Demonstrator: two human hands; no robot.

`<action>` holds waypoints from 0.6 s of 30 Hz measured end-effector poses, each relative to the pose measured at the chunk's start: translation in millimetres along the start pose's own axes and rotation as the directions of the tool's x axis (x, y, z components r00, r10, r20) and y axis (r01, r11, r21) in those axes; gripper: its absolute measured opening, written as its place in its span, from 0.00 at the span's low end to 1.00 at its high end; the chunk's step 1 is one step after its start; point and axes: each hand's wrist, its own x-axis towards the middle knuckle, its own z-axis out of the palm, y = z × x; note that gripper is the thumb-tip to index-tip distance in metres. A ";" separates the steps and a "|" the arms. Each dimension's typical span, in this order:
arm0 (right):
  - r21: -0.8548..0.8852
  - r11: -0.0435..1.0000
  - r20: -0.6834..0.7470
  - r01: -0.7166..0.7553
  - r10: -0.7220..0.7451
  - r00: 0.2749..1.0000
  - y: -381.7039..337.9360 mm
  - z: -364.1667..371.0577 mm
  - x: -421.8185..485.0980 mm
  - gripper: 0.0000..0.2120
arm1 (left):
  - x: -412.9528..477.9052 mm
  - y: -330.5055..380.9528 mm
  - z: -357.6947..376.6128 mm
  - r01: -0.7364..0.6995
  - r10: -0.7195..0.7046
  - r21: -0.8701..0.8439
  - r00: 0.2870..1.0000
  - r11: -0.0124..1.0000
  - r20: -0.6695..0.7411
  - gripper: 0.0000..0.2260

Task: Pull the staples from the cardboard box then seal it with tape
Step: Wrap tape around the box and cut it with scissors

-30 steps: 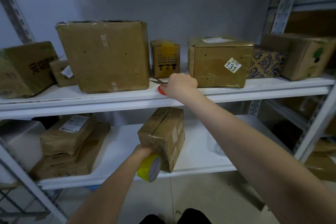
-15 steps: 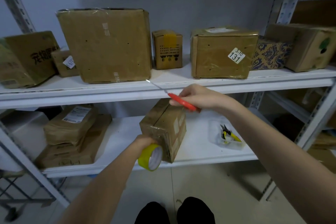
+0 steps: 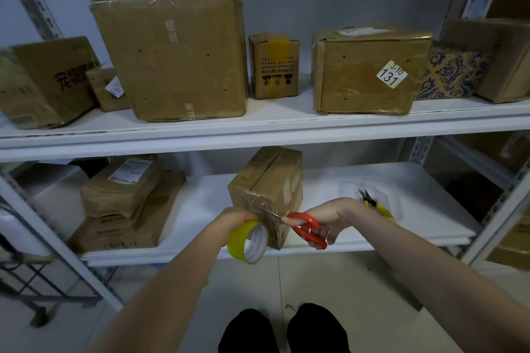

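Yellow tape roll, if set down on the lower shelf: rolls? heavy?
Yellow tape roll likely rolls if stood on its round rim, stays if laid flat. Probably light: hollow core, left hand alone holds it.

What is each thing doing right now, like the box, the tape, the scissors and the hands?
Box: flaps closed, standing on the lower shelf.
Tape roll: gripped by the left hand, beside the box's near end.
Red scissors: held by the right hand, tips at the box's near edge.
Yellow snips: lying in a clear tray, untouched.
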 end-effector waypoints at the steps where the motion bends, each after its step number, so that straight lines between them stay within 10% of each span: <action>1: 0.002 1.000 -0.009 0.002 -0.002 1.000 -0.9 -0.3 3.4 0.33 | -0.7 0.7 0.8 0.003 -0.002 -0.012 1.000 1.000 0.015 0.12; 18: -0.225 0.964 -0.238 0.142 -0.196 0.951 -16.9 -11.9 48.6 0.29 | 10.5 -2.1 -8.7 0.064 -0.060 -0.036 0.993 0.997 0.104 0.15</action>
